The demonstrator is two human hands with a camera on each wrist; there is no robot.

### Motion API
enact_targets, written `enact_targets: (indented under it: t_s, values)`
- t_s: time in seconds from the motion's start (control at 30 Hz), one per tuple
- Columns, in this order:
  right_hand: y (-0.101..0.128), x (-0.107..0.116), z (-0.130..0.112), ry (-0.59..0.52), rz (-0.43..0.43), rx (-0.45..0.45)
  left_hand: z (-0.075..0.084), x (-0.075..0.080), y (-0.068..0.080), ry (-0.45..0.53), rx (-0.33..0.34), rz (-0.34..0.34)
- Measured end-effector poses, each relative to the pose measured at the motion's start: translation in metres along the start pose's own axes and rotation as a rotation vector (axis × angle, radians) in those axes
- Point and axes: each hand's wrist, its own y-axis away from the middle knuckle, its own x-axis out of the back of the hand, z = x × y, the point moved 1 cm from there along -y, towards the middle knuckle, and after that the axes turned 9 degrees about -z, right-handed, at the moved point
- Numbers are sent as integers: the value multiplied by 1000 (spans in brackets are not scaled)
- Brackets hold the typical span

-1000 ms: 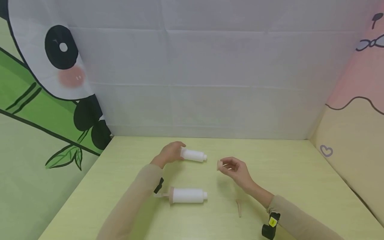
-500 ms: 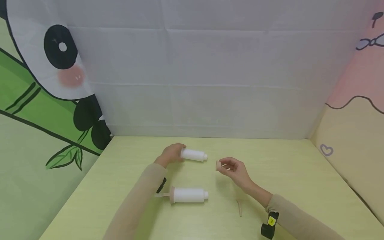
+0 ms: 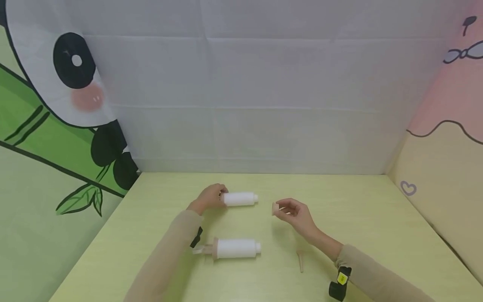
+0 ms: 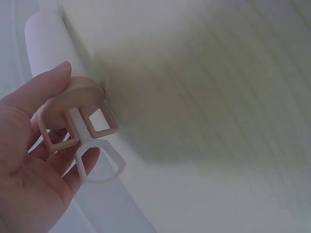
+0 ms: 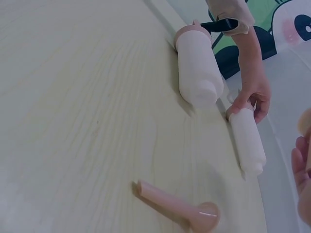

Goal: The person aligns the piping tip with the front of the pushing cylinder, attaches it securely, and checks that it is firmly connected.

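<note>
My left hand (image 3: pixel 211 196) grips the smaller white syringe-like tube (image 3: pixel 240 199) by its collar end, and the tube lies nearly level with its narrow tip to the right. The left wrist view shows my thumb on the pinkish collar (image 4: pixel 80 94), with square finger loops and a white pull ring (image 4: pixel 101 162) behind it. My right hand (image 3: pixel 298 214) pinches a small beige cap-like piece (image 3: pixel 276 209) above the table, to the right of that tip. A larger matching tube (image 3: pixel 237 248) lies nearer the front.
A pink spout-like piece (image 3: pixel 300 261) with a round flared end lies below my right hand; the right wrist view shows this spout piece (image 5: pixel 175 206) closer. A white cloth backdrop (image 3: pixel 264 105) rises behind the table (image 3: pixel 358 218), with printed panels at both sides.
My left hand has lowered slightly, and the smaller tube has turned from a slight slant to nearly level. My right hand stays in place with the beige piece.
</note>
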Motion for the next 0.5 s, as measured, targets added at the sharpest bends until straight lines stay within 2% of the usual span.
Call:
enact_targets:
  t_s: [0.27,0.5]
  values:
    - [2,2,-1,7,5,2,-13,-1,10,128,-37,-23]
    - [4,5,0,14,14,-2,-20,0,23,166,-20,-13]
